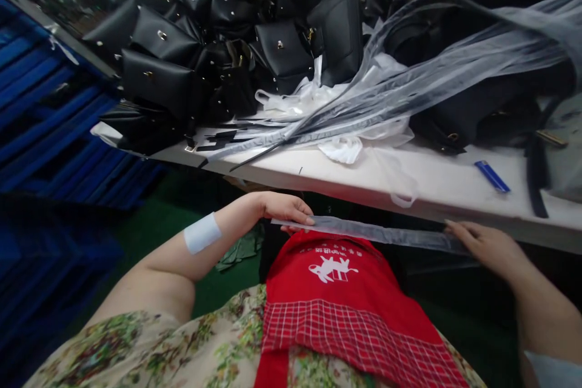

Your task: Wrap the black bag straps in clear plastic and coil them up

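Observation:
My left hand point(284, 209) pinches the left end of a long narrow clear plastic sleeve point(373, 233), held flat just below the table edge, above my red apron point(336, 291). My right hand point(486, 245) grips the sleeve's right end, fingers closed over it. The sleeve stretches straight between both hands. A white bandage wraps my left forearm.
A white table point(445, 179) carries a pile of black leather handbags point(218, 54), a bundle of long clear plastic sleeves point(409, 85), white plastic bags point(345, 148), thin black straps point(218, 136) and a blue lighter point(491, 176). Blue crates point(50, 115) stand at the left.

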Available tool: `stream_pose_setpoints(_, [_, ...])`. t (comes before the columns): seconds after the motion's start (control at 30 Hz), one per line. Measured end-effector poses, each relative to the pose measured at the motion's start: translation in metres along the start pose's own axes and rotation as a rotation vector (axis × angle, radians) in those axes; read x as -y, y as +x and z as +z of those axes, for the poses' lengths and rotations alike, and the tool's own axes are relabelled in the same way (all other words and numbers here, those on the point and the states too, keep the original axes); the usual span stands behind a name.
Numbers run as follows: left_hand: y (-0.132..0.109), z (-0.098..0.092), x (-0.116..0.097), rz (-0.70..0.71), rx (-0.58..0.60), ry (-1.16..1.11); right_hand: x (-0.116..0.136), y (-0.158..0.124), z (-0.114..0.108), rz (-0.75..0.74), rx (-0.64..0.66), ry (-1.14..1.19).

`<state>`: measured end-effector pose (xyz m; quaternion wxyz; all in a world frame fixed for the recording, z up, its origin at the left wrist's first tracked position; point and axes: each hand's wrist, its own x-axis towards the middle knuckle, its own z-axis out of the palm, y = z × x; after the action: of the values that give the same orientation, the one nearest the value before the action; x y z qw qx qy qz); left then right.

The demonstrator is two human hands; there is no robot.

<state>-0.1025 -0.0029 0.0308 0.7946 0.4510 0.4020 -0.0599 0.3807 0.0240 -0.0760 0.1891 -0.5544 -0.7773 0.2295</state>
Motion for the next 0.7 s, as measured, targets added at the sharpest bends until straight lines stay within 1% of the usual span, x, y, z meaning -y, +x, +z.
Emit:
stream_pose_setpoints(0.03, [0.002,0.003,-0.003,0.018,-0.002,0.016,0.024,0.005,0.004,0.007,0.061,-0.010])
stream_pose_setpoints(0.07, [0.004,0.007,-0.006,0.036,-0.004,0.034,0.050,0.010,0.009,-0.002,0.098,0.035])
stream_pose_setpoints(0.17, [0.011,0.017,-0.017,0.084,0.016,0.085,0.127,0.020,0.031,-0.156,0.248,0.277])
stream_pose_setpoints(0.2, [0.012,0.020,-0.020,0.094,0.040,0.090,0.146,0.022,0.040,-0.192,0.316,0.350])
stream_pose_setpoints(0.27, [0.014,0.023,-0.022,0.092,0.102,0.071,0.172,0.025,0.059,-0.187,0.489,0.448])
stream_pose_setpoints(0.33, [0.015,0.023,-0.021,0.068,0.153,0.047,0.182,0.025,0.073,-0.124,0.596,0.491])
stream_pose_setpoints(0.4, [0.016,0.022,-0.017,0.043,0.178,0.045,0.184,0.024,0.081,-0.069,0.606,0.506])
stream_pose_setpoints(0.47, [0.019,0.020,-0.011,0.047,0.177,0.055,0.187,0.025,0.082,-0.046,0.593,0.521])
stream_pose_setpoints(0.53, [0.025,0.019,-0.004,0.073,0.163,0.061,0.193,0.026,0.079,-0.038,0.608,0.523])
stream_pose_setpoints(0.63, [0.038,0.022,0.007,0.120,0.134,0.046,0.207,0.030,0.075,-0.067,0.654,0.497])
stream_pose_setpoints(0.7, [0.048,0.026,0.013,0.144,0.097,0.011,0.215,0.032,0.076,-0.097,0.679,0.450])
